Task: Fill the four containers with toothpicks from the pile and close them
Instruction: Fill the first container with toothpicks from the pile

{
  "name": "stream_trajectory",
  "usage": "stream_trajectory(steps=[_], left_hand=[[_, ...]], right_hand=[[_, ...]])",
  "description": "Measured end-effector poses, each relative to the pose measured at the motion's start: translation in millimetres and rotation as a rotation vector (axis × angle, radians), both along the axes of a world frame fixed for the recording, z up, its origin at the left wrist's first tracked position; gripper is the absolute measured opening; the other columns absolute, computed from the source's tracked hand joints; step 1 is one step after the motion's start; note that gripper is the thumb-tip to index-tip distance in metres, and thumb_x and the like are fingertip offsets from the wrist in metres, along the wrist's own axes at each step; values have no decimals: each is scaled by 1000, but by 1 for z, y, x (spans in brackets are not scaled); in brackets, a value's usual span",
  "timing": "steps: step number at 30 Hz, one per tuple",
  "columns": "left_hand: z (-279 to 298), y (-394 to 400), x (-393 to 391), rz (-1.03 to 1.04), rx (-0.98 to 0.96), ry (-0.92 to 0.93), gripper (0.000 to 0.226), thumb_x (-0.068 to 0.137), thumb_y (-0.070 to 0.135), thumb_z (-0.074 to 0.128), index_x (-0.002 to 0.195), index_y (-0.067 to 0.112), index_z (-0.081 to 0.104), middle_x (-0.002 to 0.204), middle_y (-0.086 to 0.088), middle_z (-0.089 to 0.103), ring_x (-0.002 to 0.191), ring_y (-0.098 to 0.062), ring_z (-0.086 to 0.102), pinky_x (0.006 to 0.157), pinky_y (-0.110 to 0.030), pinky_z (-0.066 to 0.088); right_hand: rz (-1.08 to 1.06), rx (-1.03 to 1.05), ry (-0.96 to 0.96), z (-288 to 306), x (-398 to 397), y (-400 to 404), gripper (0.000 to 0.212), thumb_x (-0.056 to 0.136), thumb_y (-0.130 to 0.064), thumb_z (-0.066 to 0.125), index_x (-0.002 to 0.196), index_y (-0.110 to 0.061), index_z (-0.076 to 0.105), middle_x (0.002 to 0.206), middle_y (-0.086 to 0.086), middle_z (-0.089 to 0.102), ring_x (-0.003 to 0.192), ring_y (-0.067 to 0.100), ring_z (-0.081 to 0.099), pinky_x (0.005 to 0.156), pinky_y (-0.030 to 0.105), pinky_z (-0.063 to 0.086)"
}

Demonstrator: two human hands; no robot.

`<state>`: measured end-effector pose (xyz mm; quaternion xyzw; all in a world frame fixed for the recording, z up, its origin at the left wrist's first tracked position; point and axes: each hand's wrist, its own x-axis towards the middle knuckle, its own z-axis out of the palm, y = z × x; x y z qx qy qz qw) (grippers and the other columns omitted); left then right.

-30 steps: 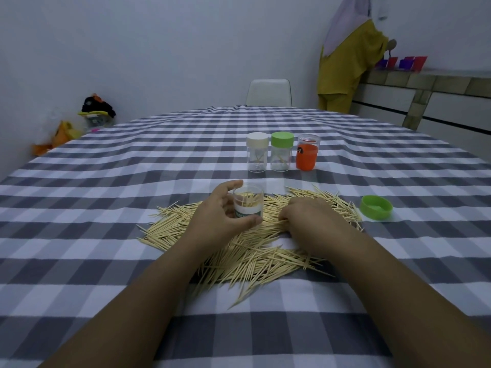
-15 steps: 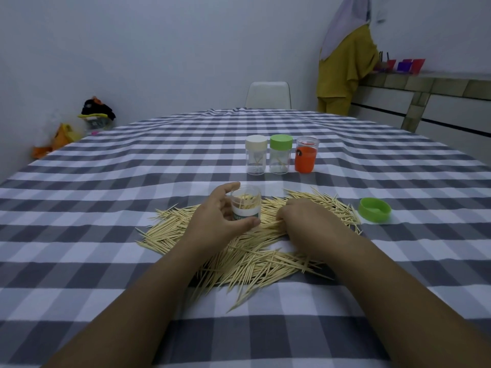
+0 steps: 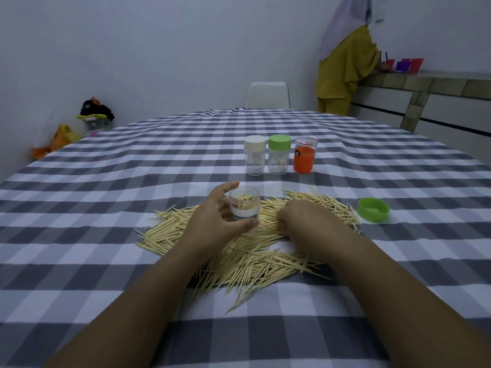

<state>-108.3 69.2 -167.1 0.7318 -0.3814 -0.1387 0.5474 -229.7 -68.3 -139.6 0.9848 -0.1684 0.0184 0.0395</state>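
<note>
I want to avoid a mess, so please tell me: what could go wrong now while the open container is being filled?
1. The open container stands on the loose toothpick pile, not on flat cloth; if the left hand loosens, it may tip and spill.
2. The right hand gathers toothpicks close beside it and could knock it.
3. The green lid lies apart at the right, so closing needs a reach.
</note>
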Motion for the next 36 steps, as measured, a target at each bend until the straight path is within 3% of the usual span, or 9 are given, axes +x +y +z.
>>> stream_trajectory(steps=[5, 9, 13, 16, 20, 26, 28, 31, 36], left_hand=[[0, 0, 0, -7, 6, 4, 77, 68, 17, 84, 127, 39, 41, 117, 2, 62, 105, -7, 63, 92, -31, 53], [-1, -1, -3, -19, 7, 1, 76, 67, 16, 84, 126, 41, 41, 116, 4, 63, 104, -6, 64, 93, -32, 53], [-3, -3, -4, -35, 8, -6, 77, 67, 17, 85, 126, 41, 41, 113, 7, 63, 103, -6, 64, 94, -34, 53], [-4, -5, -5, -44, 5, -16, 77, 67, 17, 85, 124, 43, 41, 113, 6, 64, 103, -7, 65, 94, -37, 53], [-5, -6, -8, -48, 6, -43, 78, 67, 18, 85, 125, 43, 40, 114, 6, 64, 103, -7, 65, 94, -37, 53], [-5, -6, -11, -36, -17, -58, 77, 67, 17, 86, 126, 41, 43, 123, 7, 61, 111, -5, 60, 97, -33, 51], [-3, -6, -12, -36, -24, -58, 77, 67, 15, 86, 129, 35, 44, 123, 9, 60, 111, -3, 60, 95, -28, 51], [-1, -5, -14, -37, -29, -66, 81, 67, 14, 86, 135, 27, 44, 116, 18, 58, 109, 2, 59, 93, -23, 51], [-1, -4, -14, -39, -33, -59, 83, 65, 14, 86, 136, 24, 44, 115, 18, 58, 109, 3, 59, 93, -22, 51]], right_hand=[[-94, 184, -89, 14, 0, -6, 14, 91, -6, 50, 93, -17, 58, 98, 4, 60, 90, 22, 57, 64, 28, 44], [-35, 583, -556, 14, -6, -1, 18, 97, -20, 50, 105, -21, 65, 99, -1, 68, 93, 17, 60, 82, 35, 48], [-7, 1130, -895, 11, 0, 9, 16, 97, -14, 49, 89, -23, 61, 91, -2, 70, 86, 15, 68, 80, 35, 55], [-3, 1361, -1107, 13, 5, 14, 17, 98, -12, 46, 89, -20, 59, 90, 3, 70, 85, 18, 70, 74, 29, 57], [12, 1449, -1253, 15, 9, 21, 18, 98, -13, 45, 89, -20, 59, 89, 3, 70, 89, 17, 70, 76, 28, 57], [-36, 1333, -1215, 3, 17, 30, 17, 98, -14, 48, 88, -20, 61, 87, 1, 71, 91, 16, 69, 86, 32, 53], [-59, 1281, -1174, 2, 17, 30, 15, 97, -17, 49, 90, -19, 62, 89, -3, 72, 91, 9, 67, 82, 22, 50], [-97, 1254, -1078, 0, 17, 31, 13, 97, -19, 51, 91, -21, 63, 94, -4, 70, 76, -9, 61, 60, 3, 42], [-124, 1258, -967, 0, 17, 30, 11, 95, -19, 53, 99, -21, 64, 97, -7, 67, 75, -9, 59, 58, 3, 44]])
